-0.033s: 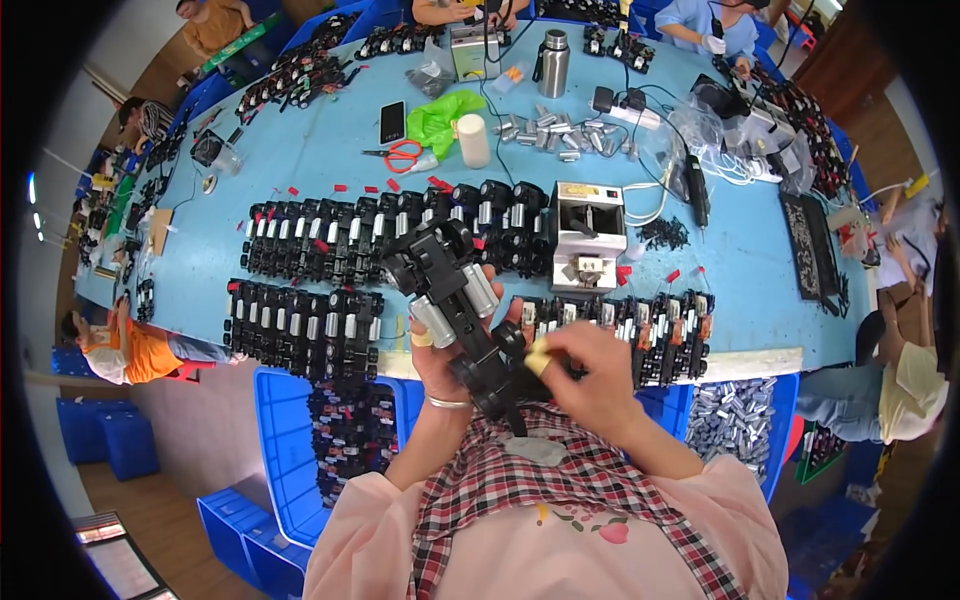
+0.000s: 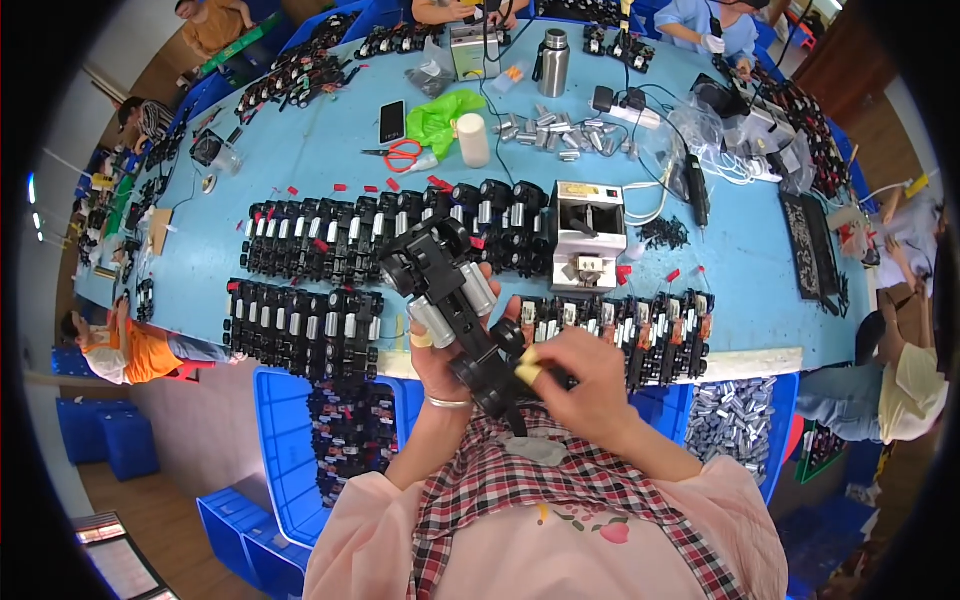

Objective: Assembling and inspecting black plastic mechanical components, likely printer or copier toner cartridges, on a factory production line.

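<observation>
A black toy truck chassis [image 2: 462,312] with wheels and silver cylinders along its sides is tilted in front of my body. My left hand [image 2: 437,372] is wrapped round it from beneath, with a bracelet at the wrist. My right hand [image 2: 585,382], with yellow tape on its digits, is closed at the chassis's near right wheel. A dark bit shows under those fingers, but what they pinch is hidden. Just beyond, rows of similar chassis [image 2: 310,235] lie side by side, and another row [image 2: 665,330] with orange-brown parts lies to the right.
A white bench machine [image 2: 588,240] stands behind the rows. Farther back are loose silver cylinders [image 2: 560,130], red scissors [image 2: 403,156], a phone [image 2: 393,122], a steel flask [image 2: 553,65] and a black electric screwdriver [image 2: 697,190]. Blue bins [image 2: 285,450] sit below the table edge. Other people work around it.
My right hand has shifted slightly left and toward me along the near wheel. The left hand and the chassis have hardly moved.
</observation>
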The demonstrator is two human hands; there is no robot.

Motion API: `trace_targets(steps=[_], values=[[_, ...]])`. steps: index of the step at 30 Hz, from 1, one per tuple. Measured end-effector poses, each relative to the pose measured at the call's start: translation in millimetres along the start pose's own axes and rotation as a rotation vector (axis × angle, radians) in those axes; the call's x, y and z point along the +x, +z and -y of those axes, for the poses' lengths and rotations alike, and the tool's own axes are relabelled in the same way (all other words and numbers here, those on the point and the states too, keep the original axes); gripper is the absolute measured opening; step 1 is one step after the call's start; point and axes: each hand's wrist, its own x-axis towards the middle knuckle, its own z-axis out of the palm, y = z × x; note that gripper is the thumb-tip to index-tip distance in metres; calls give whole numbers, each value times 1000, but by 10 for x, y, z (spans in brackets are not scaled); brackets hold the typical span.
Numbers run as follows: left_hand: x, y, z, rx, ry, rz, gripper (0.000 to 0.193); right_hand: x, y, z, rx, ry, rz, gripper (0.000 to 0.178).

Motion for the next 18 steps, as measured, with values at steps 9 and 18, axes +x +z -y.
trace_targets(steps=[9, 18], values=[[-27, 85, 30, 126, 190, -32, 88, -7, 219, 28, -5, 50, -45, 16], [-16, 43, 21, 104, 252, 35, 81, 29, 235, 40, -36, 58, -41, 15]])
